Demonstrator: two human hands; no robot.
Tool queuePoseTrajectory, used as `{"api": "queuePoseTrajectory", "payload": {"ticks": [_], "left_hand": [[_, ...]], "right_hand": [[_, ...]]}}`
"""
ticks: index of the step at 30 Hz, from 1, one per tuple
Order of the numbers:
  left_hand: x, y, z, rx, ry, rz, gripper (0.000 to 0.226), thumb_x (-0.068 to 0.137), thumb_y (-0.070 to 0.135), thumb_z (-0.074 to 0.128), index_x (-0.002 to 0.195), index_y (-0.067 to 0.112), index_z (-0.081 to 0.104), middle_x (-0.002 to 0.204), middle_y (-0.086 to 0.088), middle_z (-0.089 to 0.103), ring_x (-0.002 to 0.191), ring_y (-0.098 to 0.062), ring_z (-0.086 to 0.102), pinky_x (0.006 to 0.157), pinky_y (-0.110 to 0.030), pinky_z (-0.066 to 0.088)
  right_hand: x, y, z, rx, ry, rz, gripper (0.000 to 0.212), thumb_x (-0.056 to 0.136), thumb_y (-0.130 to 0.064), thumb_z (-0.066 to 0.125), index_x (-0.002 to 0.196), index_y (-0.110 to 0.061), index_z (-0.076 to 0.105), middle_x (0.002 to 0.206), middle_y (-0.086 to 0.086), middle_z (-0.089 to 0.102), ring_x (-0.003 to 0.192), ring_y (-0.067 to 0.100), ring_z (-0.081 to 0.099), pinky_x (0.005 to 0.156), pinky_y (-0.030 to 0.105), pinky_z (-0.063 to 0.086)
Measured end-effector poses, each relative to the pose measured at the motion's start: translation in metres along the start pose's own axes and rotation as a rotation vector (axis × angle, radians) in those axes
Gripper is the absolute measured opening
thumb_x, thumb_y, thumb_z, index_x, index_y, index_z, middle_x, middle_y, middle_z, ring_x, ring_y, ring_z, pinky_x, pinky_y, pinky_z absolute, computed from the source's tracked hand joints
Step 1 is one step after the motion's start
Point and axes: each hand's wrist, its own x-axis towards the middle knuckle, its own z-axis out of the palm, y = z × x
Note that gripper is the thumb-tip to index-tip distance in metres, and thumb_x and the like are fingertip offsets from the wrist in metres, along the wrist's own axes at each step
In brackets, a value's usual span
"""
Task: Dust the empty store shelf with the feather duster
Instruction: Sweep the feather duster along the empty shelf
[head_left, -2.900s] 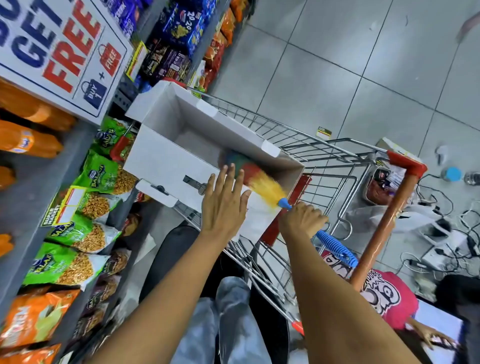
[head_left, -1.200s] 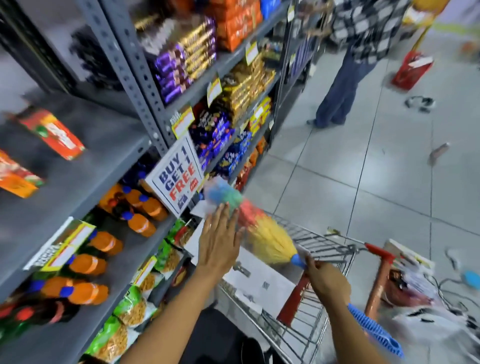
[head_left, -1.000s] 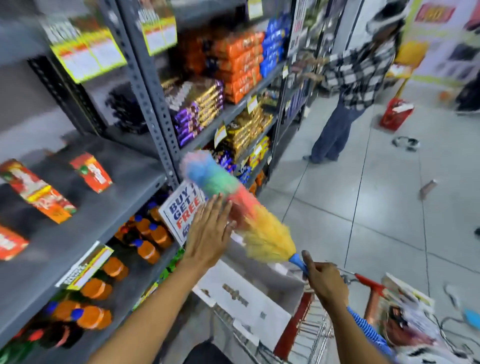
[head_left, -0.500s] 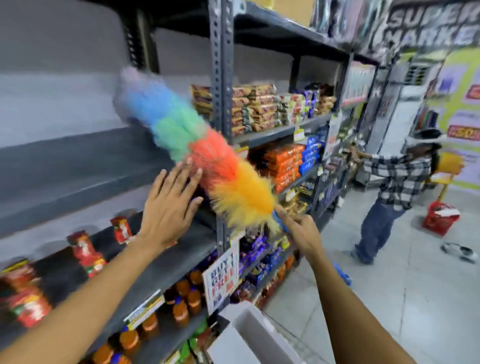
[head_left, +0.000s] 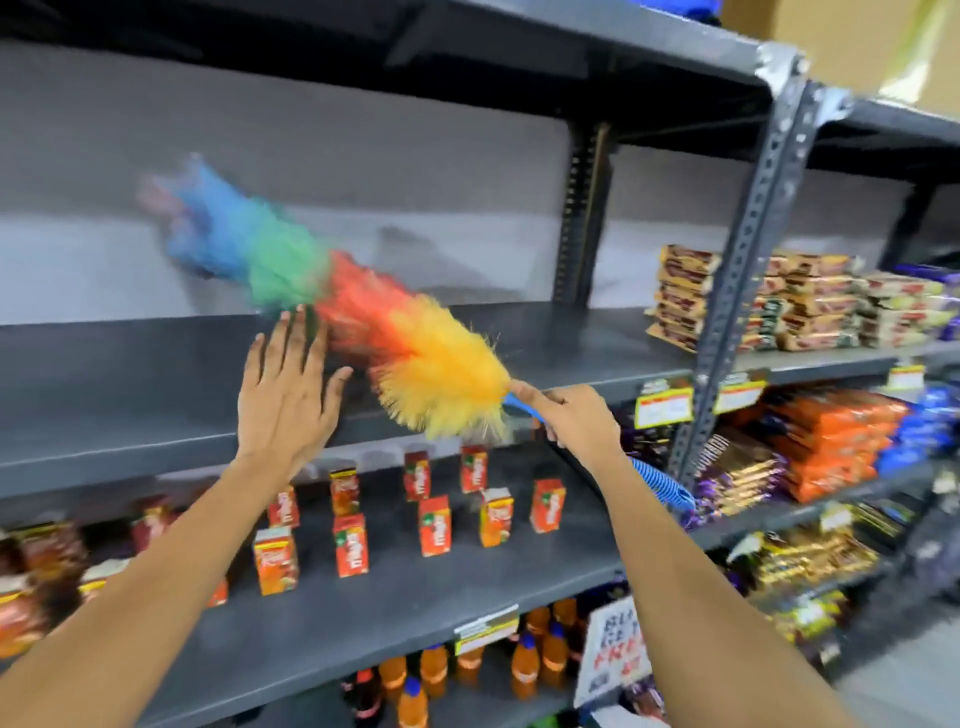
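A rainbow feather duster, blue at the tip then green, red and yellow, lies slanted over the empty grey shelf. Its blue tip is blurred against the shelf's back wall. My right hand is shut on the duster's blue ribbed handle at the shelf's front edge. My left hand is flat with fingers spread, raised in front of the empty shelf just left of the feathers, with its fingertips near the green and red part.
Several small orange juice cartons stand on the shelf below. Orange bottles and a promo sign sit lower. Stacked snack packs fill the bay to the right, past a perforated grey upright.
My view has swung up from the cart to the shelves. The duster rose from the white box in the cart to the empty shelf, and both hands came up with it.
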Motion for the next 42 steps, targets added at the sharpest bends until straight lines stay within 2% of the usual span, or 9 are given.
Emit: {"api": "queuePoseTrajectory", "payload": {"ticks": [3, 8, 12, 17, 20, 23, 28, 33, 42], "left_hand": [[0.001, -0.005, 0.001, 0.003, -0.037, 0.028, 0.067, 0.089, 0.043, 0.021, 0.132, -0.006, 0.036, 0.139, -0.033, 0.040, 0.133, -0.045, 0.033, 0.111, -0.060, 0.026], [0.002, -0.004, 0.007, -0.001, 0.003, 0.060, 0.076, 0.088, 0.059, -0.007, 0.146, 0.012, 0.008, 0.156, -0.014, 0.010, 0.143, -0.026, 0.001, 0.116, -0.055, 0.010], [0.001, -0.001, 0.010, 0.007, 0.010, 0.064, 0.069, 0.091, 0.054, 0.009, 0.146, 0.012, 0.008, 0.156, -0.014, 0.010, 0.143, -0.027, 0.001, 0.115, -0.054, 0.008], [0.001, 0.000, 0.013, -0.019, 0.003, 0.065, 0.069, 0.090, 0.056, 0.003, 0.145, 0.016, -0.003, 0.157, -0.011, 0.005, 0.144, -0.025, -0.001, 0.117, -0.048, 0.002], [0.004, -0.001, 0.015, -0.075, 0.005, 0.030, 0.074, 0.086, 0.062, -0.003, 0.146, 0.018, -0.003, 0.158, -0.007, -0.001, 0.143, -0.018, -0.009, 0.116, -0.042, -0.003], [0.005, -0.001, 0.016, -0.082, -0.004, 0.026, 0.078, 0.084, 0.065, -0.007, 0.146, 0.018, -0.001, 0.158, -0.008, 0.000, 0.143, -0.020, -0.008, 0.117, -0.045, -0.002], [0.007, 0.000, 0.016, -0.078, -0.033, 0.022, 0.086, 0.078, 0.068, -0.017, 0.146, 0.019, 0.000, 0.158, -0.009, 0.000, 0.145, -0.022, -0.007, 0.117, -0.044, -0.001], [0.016, 0.002, 0.015, -0.068, -0.050, 0.045, 0.091, 0.075, 0.068, -0.022, 0.146, 0.018, 0.004, 0.158, -0.008, 0.000, 0.145, -0.022, -0.005, 0.116, -0.042, -0.005], [0.015, 0.002, 0.019, -0.051, -0.068, 0.061, 0.084, 0.081, 0.065, -0.011, 0.146, 0.016, 0.006, 0.158, -0.011, 0.006, 0.146, -0.025, -0.002, 0.116, -0.043, -0.006]], "right_hand": [[0.011, -0.025, 0.019, -0.079, -0.062, -0.058, 0.072, 0.064, -0.083, 0.051, 0.033, -0.018, 0.043, 0.032, -0.007, 0.051, 0.051, 0.016, 0.060, 0.061, 0.033, 0.047], [0.027, -0.047, 0.010, -0.357, -0.137, -0.170, 0.082, 0.052, -0.092, 0.046, 0.038, -0.012, 0.043, 0.037, -0.006, 0.045, 0.049, 0.013, 0.052, 0.048, 0.026, 0.035], [0.046, -0.058, -0.014, -0.523, -0.035, -0.205, 0.080, 0.048, -0.094, 0.046, 0.043, -0.015, 0.047, 0.048, -0.002, 0.054, 0.058, 0.016, 0.061, 0.049, 0.025, 0.040], [0.049, -0.073, -0.005, -0.563, -0.023, -0.281, 0.079, 0.056, -0.093, 0.041, 0.040, -0.015, 0.041, 0.037, -0.003, 0.040, 0.047, 0.018, 0.055, 0.046, 0.024, 0.038], [0.049, -0.073, 0.005, -0.538, -0.047, -0.287, 0.084, 0.054, -0.093, 0.043, 0.052, -0.010, 0.060, 0.048, -0.004, 0.057, 0.058, 0.016, 0.060, 0.054, 0.026, 0.043], [0.047, -0.076, 0.011, -0.593, 0.042, -0.275, 0.064, 0.065, -0.082, 0.051, 0.067, -0.021, 0.070, 0.066, -0.004, 0.065, 0.071, 0.020, 0.060, 0.060, 0.028, 0.043], [0.038, -0.077, 0.034, -0.610, -0.069, -0.370, 0.053, 0.078, -0.072, 0.048, 0.076, -0.025, 0.073, 0.052, -0.006, 0.051, 0.061, 0.019, 0.056, 0.050, 0.025, 0.035], [0.039, -0.064, 0.025, -0.591, -0.110, -0.328, 0.044, 0.083, -0.069, 0.047, 0.110, -0.041, 0.067, 0.107, -0.008, 0.071, 0.101, 0.022, 0.063, 0.076, 0.035, 0.050], [0.034, -0.061, 0.036, -0.628, -0.084, -0.333, 0.034, 0.092, -0.055, 0.044, 0.120, -0.044, 0.060, 0.107, 0.002, 0.071, 0.095, 0.029, 0.064, 0.070, 0.035, 0.049]]}}
